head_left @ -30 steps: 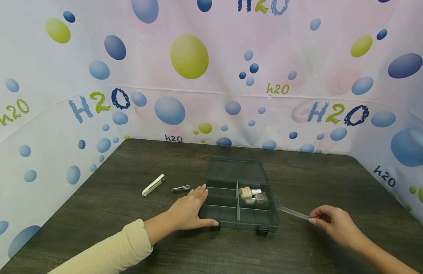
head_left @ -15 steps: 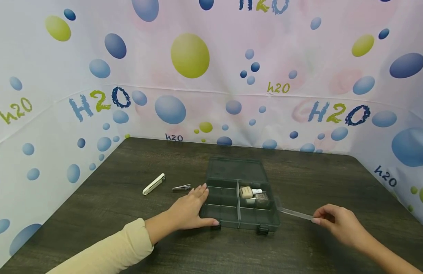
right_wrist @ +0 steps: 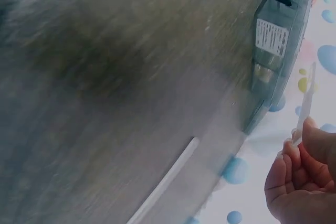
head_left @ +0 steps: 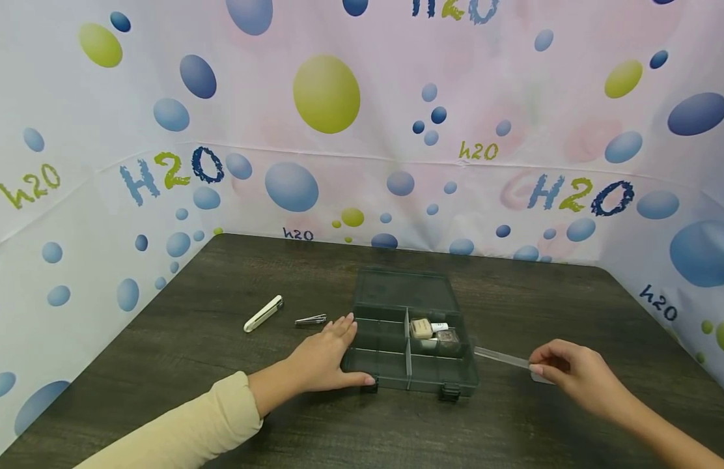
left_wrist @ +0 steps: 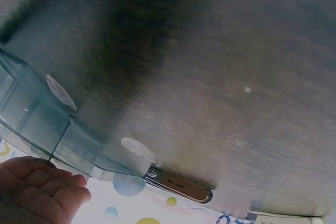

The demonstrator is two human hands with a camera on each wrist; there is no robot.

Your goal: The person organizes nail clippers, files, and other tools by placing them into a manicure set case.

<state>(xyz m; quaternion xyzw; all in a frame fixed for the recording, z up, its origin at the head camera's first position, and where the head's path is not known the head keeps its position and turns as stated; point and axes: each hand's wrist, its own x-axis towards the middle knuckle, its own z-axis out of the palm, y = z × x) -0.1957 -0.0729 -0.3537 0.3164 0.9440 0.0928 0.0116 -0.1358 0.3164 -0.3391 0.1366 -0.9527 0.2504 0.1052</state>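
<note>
A smoky, clear-lidded organizer box [head_left: 376, 361] stands with its lid [head_left: 403, 290] folded back. Nail polish bottles [head_left: 421, 328] lie in its back right compartment. My left hand [head_left: 318, 358] rests along the box's left side, fingers straight, thumb stretched over the front left latch. Off to the right, my right hand [head_left: 581, 374] pinches a clear plastic strip [head_left: 502, 357] between thumb and fingers. The strip's far end points toward the box's right wall, and a pale end pokes out below the fingertips. In the right wrist view the strip [right_wrist: 307, 98] stands up from the pinch.
Silver nail clippers [head_left: 311, 320] lie just left of the box, with a longer white-handled tool [head_left: 264, 314] beyond them. A patterned curtain [head_left: 397, 98] encloses the back and sides of the dark table [head_left: 233, 273]. A slim white stick shape [right_wrist: 163, 187] shows on the tabletop.
My right hand moves slightly right, then back left and a little up. The strip tilts in its fingers, and a pale end now shows beneath them. The left hand and box hold still.
</note>
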